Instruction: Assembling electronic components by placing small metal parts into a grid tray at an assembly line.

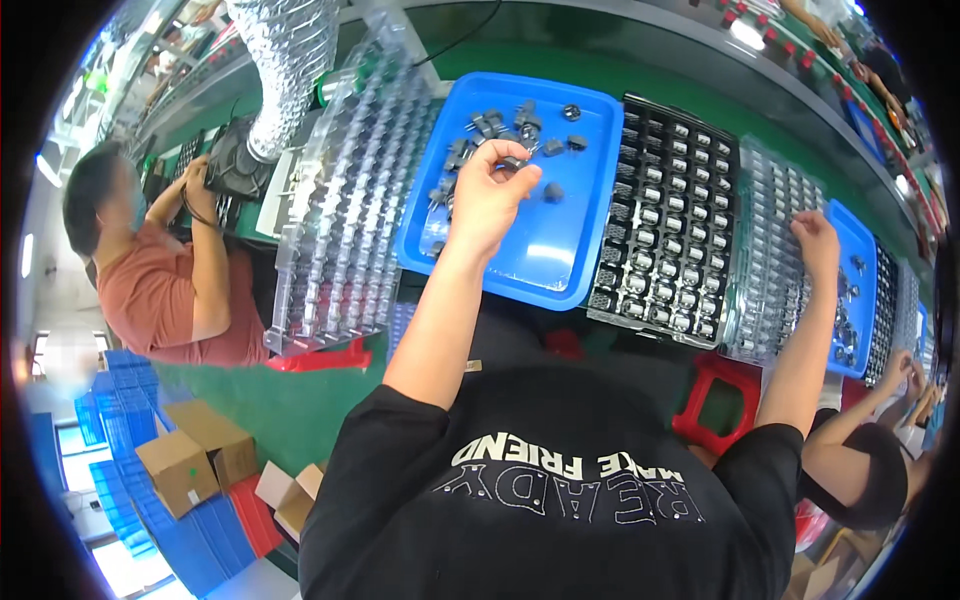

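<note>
My left hand [484,200] is over a blue tray [548,228], thumb and fingers pinched on a small dark grey part [513,162]. Several similar dark parts [488,124], some with thin metal pins, lie scattered in the tray, mostly at its far and left side. My right hand [818,242] hovers at the right edge of a clear plastic tray [765,240], its fingers curled together. Whatever is between those fingertips is too small to make out. Between the two hands lies a black tray [610,278] holding rows of silver cylindrical parts [645,238].
A clear compartment tray [300,280] stands left of the blue one. Farther right is a second blue tray [868,330] with parts. A co-worker [170,270] sits at the left beside a silver flexible duct [285,80]; another person's arm [850,425] reaches in at the right. Red stools stand below.
</note>
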`<state>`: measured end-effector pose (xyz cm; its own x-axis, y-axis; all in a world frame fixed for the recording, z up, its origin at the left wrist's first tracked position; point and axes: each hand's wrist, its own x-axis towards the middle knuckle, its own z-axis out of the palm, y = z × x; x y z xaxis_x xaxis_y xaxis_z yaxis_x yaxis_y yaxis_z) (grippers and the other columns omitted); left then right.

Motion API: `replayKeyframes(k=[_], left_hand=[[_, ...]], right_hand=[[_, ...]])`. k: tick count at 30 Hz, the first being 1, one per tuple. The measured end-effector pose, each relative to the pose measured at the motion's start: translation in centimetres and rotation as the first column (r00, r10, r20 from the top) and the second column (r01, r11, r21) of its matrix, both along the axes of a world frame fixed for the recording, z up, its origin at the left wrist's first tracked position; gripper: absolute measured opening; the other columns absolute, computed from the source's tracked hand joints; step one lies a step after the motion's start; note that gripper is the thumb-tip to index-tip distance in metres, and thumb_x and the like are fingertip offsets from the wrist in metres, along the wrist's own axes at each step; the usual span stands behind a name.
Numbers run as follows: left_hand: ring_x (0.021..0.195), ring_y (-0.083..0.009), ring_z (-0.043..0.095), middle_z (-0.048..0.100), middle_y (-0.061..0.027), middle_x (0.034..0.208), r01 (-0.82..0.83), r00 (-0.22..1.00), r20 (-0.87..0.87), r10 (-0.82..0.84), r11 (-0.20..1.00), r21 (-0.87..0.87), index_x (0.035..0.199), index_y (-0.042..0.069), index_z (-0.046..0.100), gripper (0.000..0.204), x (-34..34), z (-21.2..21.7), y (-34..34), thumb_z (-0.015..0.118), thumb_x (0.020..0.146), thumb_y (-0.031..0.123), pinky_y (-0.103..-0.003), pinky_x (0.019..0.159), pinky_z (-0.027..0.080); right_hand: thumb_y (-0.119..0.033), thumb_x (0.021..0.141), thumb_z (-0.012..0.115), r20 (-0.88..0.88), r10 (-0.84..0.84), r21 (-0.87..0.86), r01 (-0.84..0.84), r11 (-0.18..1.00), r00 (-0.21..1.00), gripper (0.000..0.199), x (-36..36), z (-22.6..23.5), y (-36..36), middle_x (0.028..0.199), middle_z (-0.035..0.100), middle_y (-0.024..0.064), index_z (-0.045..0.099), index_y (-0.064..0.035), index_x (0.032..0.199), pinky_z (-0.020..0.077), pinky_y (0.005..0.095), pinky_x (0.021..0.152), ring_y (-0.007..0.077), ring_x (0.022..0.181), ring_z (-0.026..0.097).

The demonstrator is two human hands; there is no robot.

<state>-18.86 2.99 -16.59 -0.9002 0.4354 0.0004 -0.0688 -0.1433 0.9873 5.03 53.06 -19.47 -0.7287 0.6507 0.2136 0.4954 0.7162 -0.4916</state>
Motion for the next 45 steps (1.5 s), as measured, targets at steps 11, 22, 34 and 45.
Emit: replayKeyframes(k=[11, 22, 34, 45], left_hand=[[0.094, -0.0167, 0.066, 0.061, -0.0104, 0.124, 0.273, 0.918, 0.151, -0.367, 0.86, 0.432, 0.128, -0.001, 0.058, 0.036, 3.7, 3.7, -2.7, 0.067, 0.093, 0.004, -0.031, 0.083, 0.056], [0.09, -0.0194, 0.069, 0.064, -0.0156, 0.12, 0.362, 0.864, 0.123, -0.489, 0.771, 0.524, 0.132, -0.001, 0.057, 0.046, 6.9, 3.9, -2.8, 0.074, 0.09, 0.011, -0.033, 0.081, 0.059], [0.095, -0.0203, 0.069, 0.066, -0.0162, 0.118, 0.323, 0.906, 0.11, -0.408, 0.837, 0.442, 0.13, -0.008, 0.056, 0.044, 9.3, 5.0, -1.5, 0.071, 0.092, 0.01, -0.033, 0.084, 0.059], [0.107, -0.0194, 0.067, 0.067, -0.0166, 0.118, 0.357, 0.901, 0.059, -0.43, 0.812, 0.461, 0.129, -0.009, 0.058, 0.04, 9.6, 6.6, -2.2, 0.069, 0.092, 0.002, -0.032, 0.092, 0.056]], right_hand=[[-0.02, 0.085, 0.073, 0.091, -0.046, -0.01, 0.047, 0.999, 0.995, 0.019, -1.3, 0.1, 0.8, 0.087, 0.073, 0.0067, 0.073, -0.0055, 0.097, 0.0508, 0.031, 0.076, 0.0151, 0.081, 0.066], [-0.009, 0.096, 0.062, -0.266, -0.069, -0.217, 0.01, 0.976, 0.961, 0.022, -1.4, 4.7, -8.1, 0.105, 0.072, 0.0087, 0.067, -0.0005, 0.116, 0.0535, 0.0254, 0.075, 0.0128, 0.084, 0.067], [0.007, 0.078, 0.078, -0.672, 0.298, -0.206, -0.557, 0.805, 0.678, 0.026, -3.4, 11.1, -35.7, 0.097, 0.073, 0.0117, 0.073, 0.0026, 0.102, 0.0569, 0.0259, 0.071, 0.0164, 0.083, 0.07], [0.001, 0.072, 0.083, -0.605, 0.567, 0.141, -0.625, 0.768, 0.559, 0.029, -5.4, 12.5, -36.4, 0.092, 0.072, 0.0109, 0.075, -0.0009, 0.1, 0.0583, 0.0287, 0.067, 0.0209, 0.081, 0.07]])
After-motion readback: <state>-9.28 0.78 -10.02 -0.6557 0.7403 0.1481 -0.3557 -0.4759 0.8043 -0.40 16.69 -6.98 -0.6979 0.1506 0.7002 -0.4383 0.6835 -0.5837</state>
